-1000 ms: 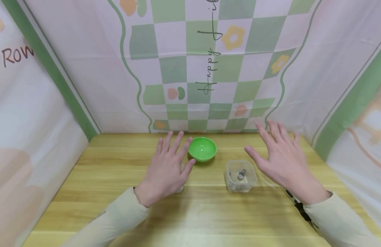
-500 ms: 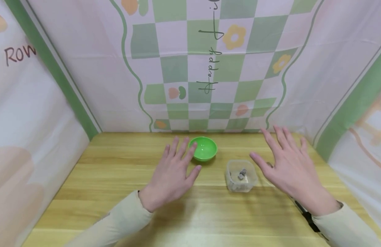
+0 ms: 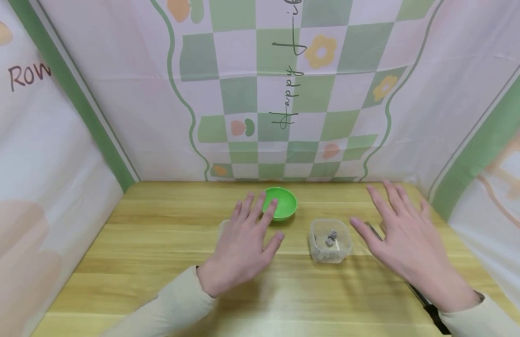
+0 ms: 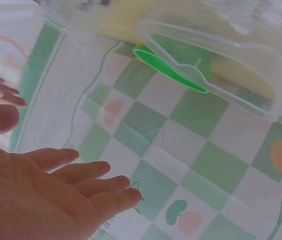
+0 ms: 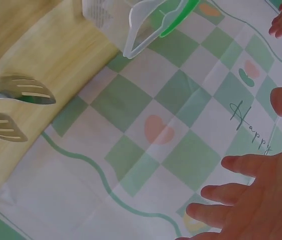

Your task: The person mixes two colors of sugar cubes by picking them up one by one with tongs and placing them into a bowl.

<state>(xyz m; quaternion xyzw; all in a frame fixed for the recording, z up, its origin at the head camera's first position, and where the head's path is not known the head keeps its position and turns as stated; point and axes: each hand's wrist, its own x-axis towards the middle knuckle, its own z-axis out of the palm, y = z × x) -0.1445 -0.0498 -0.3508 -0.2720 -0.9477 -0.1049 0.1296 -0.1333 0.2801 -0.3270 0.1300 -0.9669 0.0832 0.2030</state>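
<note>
Glossy, smooth plastic is seen on the grn bowl, smooth transl. plastic on the tub, polished metal on the tongs. Tabletop is finished in semi-gloss wood grain; matt, creased cloth is used f/ backdrop.

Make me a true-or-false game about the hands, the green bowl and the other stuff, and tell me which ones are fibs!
1. The left hand and right hand hold nothing. True.
2. The bowl sits inside a box. False: it stands on the table, apart from the box with grey bits.
3. The tongs have slotted ends. True.
4. The right hand's fingers are curled into a fist. False: they are spread.
5. In the head view, the left hand partly hides another clear box. True.
</note>
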